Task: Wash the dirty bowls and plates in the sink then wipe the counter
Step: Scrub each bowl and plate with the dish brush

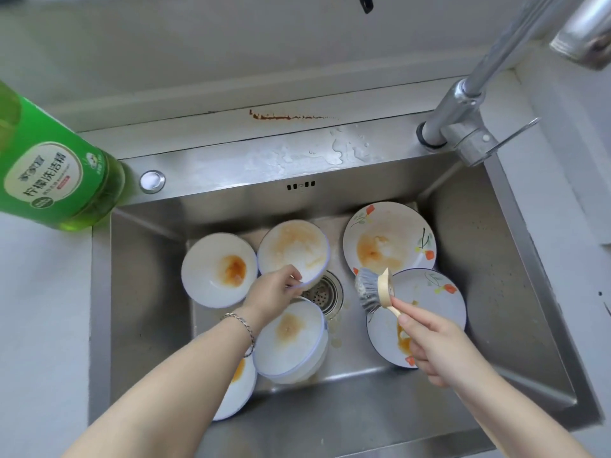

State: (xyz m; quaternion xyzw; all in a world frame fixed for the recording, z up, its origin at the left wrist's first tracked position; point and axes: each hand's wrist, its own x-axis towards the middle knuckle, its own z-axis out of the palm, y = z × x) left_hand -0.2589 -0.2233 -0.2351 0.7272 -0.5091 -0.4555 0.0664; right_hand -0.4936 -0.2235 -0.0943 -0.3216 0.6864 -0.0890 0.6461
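Several dirty white dishes with orange stains lie in the steel sink (148,266). My left hand (271,290) grips the near rim of a stained bowl (292,247) at the sink's middle. My right hand (429,342) holds the wooden handle of a dish brush (373,287), whose bristles point left above the drain (322,294). Beside the held bowl lie another stained bowl (215,269) on the left and a flowered plate (388,241) on the right. A second flowered plate (433,312) sits under my right hand. A bowl (291,342) lies under my left wrist.
A green dish soap bottle (56,170) stands on the counter at the sink's back left corner. The faucet (469,104) rises at the back right, with water drops on the sink ledge. Another stained dish (236,388) is partly hidden under my left forearm.
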